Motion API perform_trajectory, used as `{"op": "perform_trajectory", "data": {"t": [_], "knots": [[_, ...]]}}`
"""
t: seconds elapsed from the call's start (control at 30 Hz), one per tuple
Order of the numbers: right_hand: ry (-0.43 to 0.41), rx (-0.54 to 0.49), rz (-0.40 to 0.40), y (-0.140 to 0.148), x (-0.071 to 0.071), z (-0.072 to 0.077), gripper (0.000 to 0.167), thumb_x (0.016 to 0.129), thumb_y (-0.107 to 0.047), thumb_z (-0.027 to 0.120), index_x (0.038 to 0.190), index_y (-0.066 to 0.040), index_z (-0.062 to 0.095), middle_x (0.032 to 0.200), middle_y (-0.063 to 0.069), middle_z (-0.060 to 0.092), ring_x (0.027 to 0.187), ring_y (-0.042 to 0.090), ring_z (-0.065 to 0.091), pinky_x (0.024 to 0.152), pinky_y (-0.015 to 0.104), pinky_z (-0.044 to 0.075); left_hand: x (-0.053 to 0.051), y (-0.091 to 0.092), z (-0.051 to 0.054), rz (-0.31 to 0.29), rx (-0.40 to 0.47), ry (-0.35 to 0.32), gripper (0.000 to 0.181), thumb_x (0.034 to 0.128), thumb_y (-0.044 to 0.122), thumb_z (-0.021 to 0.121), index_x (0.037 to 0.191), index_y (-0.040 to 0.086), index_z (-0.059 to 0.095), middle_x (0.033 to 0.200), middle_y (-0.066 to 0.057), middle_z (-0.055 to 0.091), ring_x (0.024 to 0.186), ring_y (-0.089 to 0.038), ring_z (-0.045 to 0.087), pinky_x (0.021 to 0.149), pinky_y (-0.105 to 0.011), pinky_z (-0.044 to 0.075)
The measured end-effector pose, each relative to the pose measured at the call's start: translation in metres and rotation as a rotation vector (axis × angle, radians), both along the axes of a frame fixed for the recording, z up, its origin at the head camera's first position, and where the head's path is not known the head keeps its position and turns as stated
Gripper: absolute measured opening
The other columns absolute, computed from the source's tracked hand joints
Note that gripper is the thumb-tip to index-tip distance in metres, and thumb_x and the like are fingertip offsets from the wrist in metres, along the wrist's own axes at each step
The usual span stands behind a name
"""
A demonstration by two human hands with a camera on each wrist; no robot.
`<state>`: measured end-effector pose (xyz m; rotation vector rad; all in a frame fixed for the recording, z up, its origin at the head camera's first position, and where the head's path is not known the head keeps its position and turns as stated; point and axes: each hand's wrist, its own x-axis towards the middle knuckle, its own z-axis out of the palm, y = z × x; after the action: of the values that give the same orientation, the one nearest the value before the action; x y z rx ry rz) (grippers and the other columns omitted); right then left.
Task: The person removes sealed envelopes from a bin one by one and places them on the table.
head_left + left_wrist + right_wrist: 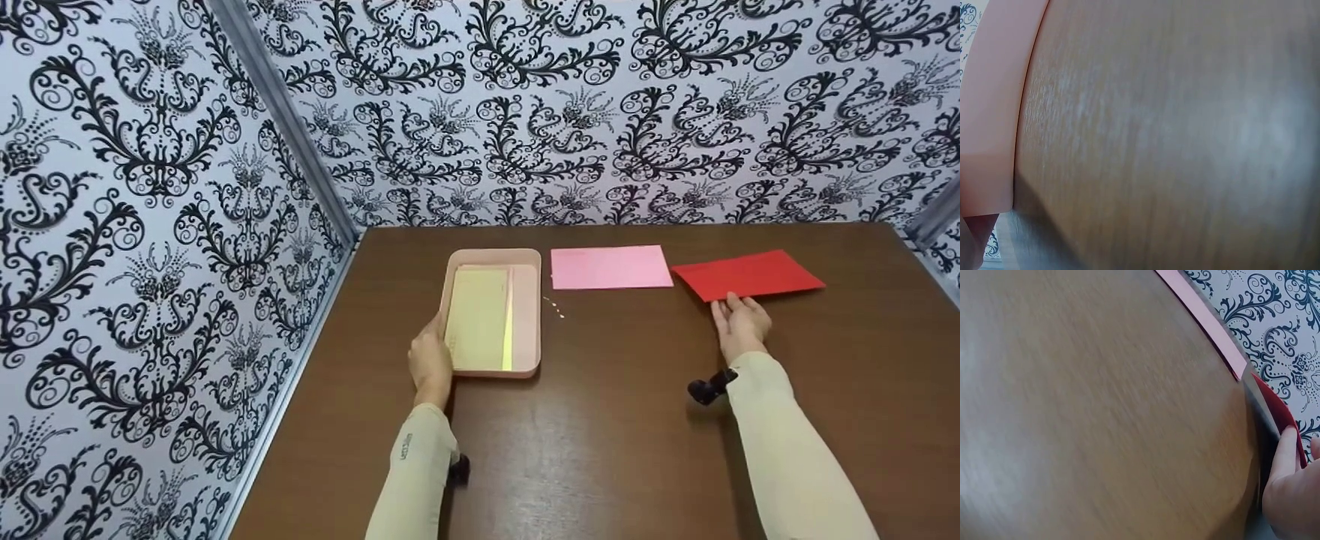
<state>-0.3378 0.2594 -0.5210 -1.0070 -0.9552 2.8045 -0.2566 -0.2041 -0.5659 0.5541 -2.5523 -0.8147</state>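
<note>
In the head view my left hand (430, 355) holds the left side of a pale pink tray (530, 315), whose pink wall (994, 112) fills the left edge of the left wrist view. Inside the tray lies a pale yellow envelope (478, 319), with pink and brighter yellow edges showing beneath it. My right hand (744, 325) pinches the near edge of a red envelope (750, 275), thumb below and fingertips on top. In the right wrist view the red envelope (1278, 405) is tilted up off the table at the held edge. Some left-hand fingers are hidden by the tray.
A pink envelope (611, 267) lies flat between the tray and the red one. Small light specks (555, 306) mark the brown table (585, 450) just right of the tray. Patterned walls (525, 112) stand behind and to the left.
</note>
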Motion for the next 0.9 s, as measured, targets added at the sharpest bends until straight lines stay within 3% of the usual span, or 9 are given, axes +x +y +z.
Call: {"op": "perform_trajectory", "data": {"t": [0.13,0.33,0.5,0.73,0.9], "knots": [[0.057,-0.076,0.052,0.0,-0.004,0.0,0.076,0.098,-0.011,0.057,0.159,-0.033,0.016,0.163,-0.012,0.017,0.151,0.006,0.022,0.116,0.021,0.03,0.0,0.0,-0.001,0.0,0.012,0.001,0.041,0.0999,0.002,0.047,0.131,0.019,0.067,0.123,-0.012,0.071,0.101,-0.036,0.072,0.081,-0.05,0.059],[0.093,-0.141,0.12,0.001,-0.005,-0.001,0.078,0.096,-0.02,0.063,0.157,-0.037,0.018,0.165,-0.015,0.007,0.153,0.005,0.013,0.119,0.021,0.025,0.0,0.001,0.001,-0.008,0.046,-0.017,0.042,0.1015,0.004,0.045,0.134,0.021,0.065,0.128,-0.009,0.069,0.107,-0.033,0.071,0.086,-0.049,0.058],[0.106,-0.18,0.169,0.003,-0.008,-0.003,0.083,0.096,-0.026,0.064,0.156,-0.044,0.01,0.166,-0.015,0.003,0.153,0.004,0.012,0.121,0.022,0.022,-0.001,0.0,0.001,-0.012,0.02,-0.009,0.043,0.1006,0.002,0.045,0.134,0.02,0.065,0.128,-0.009,0.069,0.107,-0.034,0.07,0.086,-0.05,0.057],[0.165,-0.237,0.276,0.002,-0.013,-0.005,0.09,0.1,-0.036,0.055,0.154,-0.045,-0.016,0.166,-0.014,-0.008,0.154,0.006,0.005,0.123,0.023,0.017,-0.002,0.001,0.001,0.002,-0.054,-0.013,0.044,0.0971,-0.002,0.05,0.132,0.018,0.066,0.122,-0.013,0.072,0.099,-0.038,0.072,0.08,-0.05,0.059],[0.156,-0.287,0.294,0.002,-0.015,-0.004,0.093,0.098,-0.037,0.058,0.152,-0.047,-0.018,0.166,-0.013,-0.008,0.154,0.008,0.006,0.123,0.025,0.017,-0.001,0.001,0.001,0.008,-0.05,-0.009,0.044,0.0965,-0.003,0.051,0.131,0.018,0.067,0.124,-0.01,0.071,0.1,-0.037,0.072,0.081,-0.05,0.059]]}}
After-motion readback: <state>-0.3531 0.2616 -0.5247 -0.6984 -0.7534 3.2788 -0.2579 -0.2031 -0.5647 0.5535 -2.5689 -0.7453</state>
